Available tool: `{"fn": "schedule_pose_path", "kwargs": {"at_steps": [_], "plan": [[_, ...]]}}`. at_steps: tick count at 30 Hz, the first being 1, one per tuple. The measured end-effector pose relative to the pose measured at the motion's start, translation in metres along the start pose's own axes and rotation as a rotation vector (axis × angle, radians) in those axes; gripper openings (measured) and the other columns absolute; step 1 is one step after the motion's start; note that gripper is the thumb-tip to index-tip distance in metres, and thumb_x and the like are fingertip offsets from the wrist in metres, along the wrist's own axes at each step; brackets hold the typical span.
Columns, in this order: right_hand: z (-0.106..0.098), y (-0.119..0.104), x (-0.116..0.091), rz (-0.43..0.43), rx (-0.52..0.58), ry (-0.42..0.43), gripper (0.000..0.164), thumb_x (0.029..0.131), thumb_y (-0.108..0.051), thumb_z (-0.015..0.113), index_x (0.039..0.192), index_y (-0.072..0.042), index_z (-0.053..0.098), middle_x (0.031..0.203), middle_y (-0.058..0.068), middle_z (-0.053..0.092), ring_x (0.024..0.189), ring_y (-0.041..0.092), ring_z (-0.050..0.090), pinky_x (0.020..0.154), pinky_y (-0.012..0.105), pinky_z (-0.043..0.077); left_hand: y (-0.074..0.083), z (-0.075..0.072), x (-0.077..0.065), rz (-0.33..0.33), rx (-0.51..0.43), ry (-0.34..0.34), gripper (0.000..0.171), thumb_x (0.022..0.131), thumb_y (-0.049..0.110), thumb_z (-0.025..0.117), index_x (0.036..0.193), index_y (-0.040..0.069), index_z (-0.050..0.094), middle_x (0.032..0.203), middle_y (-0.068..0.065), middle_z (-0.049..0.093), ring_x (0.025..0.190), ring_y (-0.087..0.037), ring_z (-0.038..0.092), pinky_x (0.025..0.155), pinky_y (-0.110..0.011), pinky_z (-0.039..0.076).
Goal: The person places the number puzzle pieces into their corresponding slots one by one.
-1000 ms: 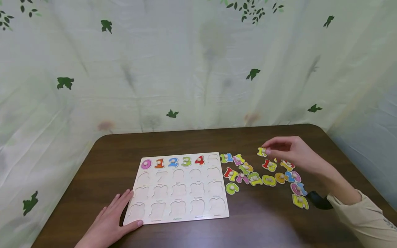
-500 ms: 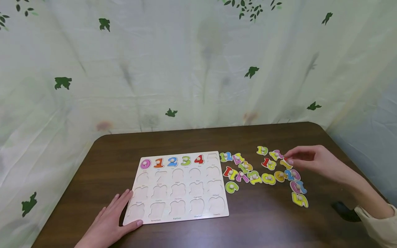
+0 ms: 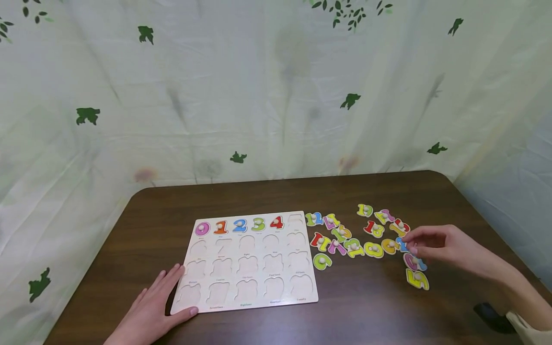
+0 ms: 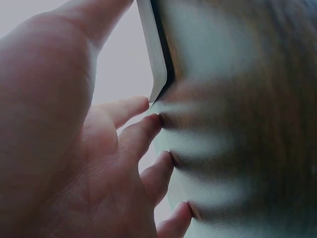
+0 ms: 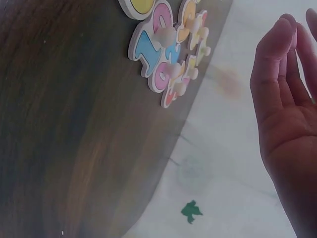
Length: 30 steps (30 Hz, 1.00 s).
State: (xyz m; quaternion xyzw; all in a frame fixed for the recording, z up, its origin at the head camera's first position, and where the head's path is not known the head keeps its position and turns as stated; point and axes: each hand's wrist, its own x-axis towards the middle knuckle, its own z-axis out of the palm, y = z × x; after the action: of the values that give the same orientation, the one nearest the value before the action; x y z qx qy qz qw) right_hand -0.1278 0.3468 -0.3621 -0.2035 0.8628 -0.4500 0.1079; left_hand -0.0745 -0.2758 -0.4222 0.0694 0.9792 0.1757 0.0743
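- Board (image 3: pixel 261 266) is laid flat on the table (image 3: pixel 366 306), touched at its left edge by the spread left hand (image 3: pixel 151 306), probably so it is steadied.
- Numbers 0 to 4 (image 3: pixel 240 226) are seated in its top row; lower recesses (image 3: pixel 247 289) are unfilled.
- Loose pieces (image 3: pixel 373 250) are strewn beside it, knobs (image 5: pixel 166 36) up, presumably for easy grasping.
- The right hand (image 3: pixel 440 247) is held over them, thumb and fingertips nearly together; nothing is seen pinched.

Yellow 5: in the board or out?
Out. The 5 lies on the table, right of the board; the top-row slot after the 4 is empty.
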Motion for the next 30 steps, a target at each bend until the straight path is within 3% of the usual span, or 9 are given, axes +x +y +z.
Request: {"fn": "schedule_pose_path", "kwargs": {"at_steps": [11, 22, 30], "plan": [[0.010, 0.007, 0.000, -0.012, 0.022, 0.030, 0.022, 0.093, -0.010, 0.068, 0.113, 0.001, 0.066, 0.096, 0.014, 0.071, 0.081, 0.016, 0.067, 0.063, 0.031, 0.057, 0.000, 0.000, -0.001, 0.008, -0.008, 0.013, 0.108, 0.075, 0.072, 0.068, 0.152, 0.005, 0.033, 0.154, -0.020, 0.033, 0.140, -0.048, 0.026, 0.099, -0.074, 0.025], [0.017, 0.012, 0.002, 0.043, 0.144, 0.009, 0.028, 0.095, -0.009, 0.066, 0.117, 0.008, 0.061, 0.094, 0.023, 0.068, 0.073, 0.029, 0.065, 0.062, 0.038, 0.059, 0.000, 0.000, 0.000, -0.002, 0.001, -0.001, 0.109, 0.074, 0.074, 0.066, 0.151, 0.004, 0.033, 0.154, -0.021, 0.033, 0.139, -0.048, 0.025, 0.098, -0.076, 0.025], [0.018, 0.012, 0.000, 0.064, 0.096, 0.052, 0.029, 0.094, -0.011, 0.067, 0.118, 0.005, 0.063, 0.102, 0.021, 0.069, 0.077, 0.026, 0.067, 0.063, 0.038, 0.059, 0.000, -0.001, 0.001, -0.015, 0.006, -0.020, 0.111, 0.073, 0.076, 0.065, 0.152, 0.004, 0.032, 0.154, -0.022, 0.032, 0.139, -0.049, 0.025, 0.098, -0.076, 0.024]]}}
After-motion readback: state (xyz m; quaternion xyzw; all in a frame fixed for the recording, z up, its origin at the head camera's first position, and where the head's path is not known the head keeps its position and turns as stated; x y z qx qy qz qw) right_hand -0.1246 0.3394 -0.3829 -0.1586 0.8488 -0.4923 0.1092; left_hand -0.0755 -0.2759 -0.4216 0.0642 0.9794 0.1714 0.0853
